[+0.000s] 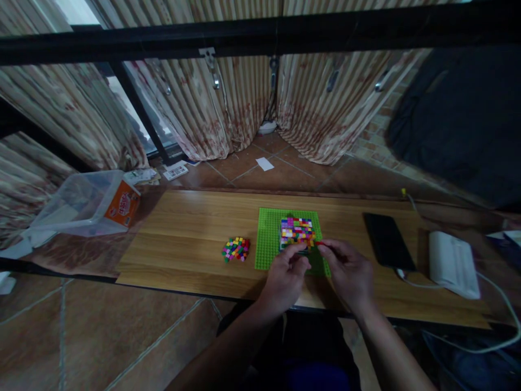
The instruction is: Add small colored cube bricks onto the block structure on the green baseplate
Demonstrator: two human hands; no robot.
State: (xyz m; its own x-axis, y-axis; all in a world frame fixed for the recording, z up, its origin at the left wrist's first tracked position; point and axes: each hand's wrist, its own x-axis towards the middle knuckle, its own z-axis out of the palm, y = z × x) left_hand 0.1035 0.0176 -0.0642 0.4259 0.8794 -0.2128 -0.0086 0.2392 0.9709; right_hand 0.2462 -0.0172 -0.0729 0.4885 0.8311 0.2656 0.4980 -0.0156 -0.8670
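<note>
A small block build of multicoloured toy bricks (296,228) stands on a green studded baseplate (266,233). My left hand (285,277) is at the front left of the build, its curled index finger against or just over the near edge and its thumb apart from it. I see nothing between them. At the build's front right corner, my right hand (352,271) pinches a small red brick (321,243) between thumb and fingertips. My hands hide the front of the build and part of the baseplate. Left of the baseplate lies a pile of loose coloured bricks (236,248).
The wooden table (183,233) also carries a black phone or tablet (388,239) on a cable and a white box-shaped device (453,263) at the right. A clear plastic bin (81,203) with an orange label stands beyond the left end. Curtains (244,103) hang behind a dark rail.
</note>
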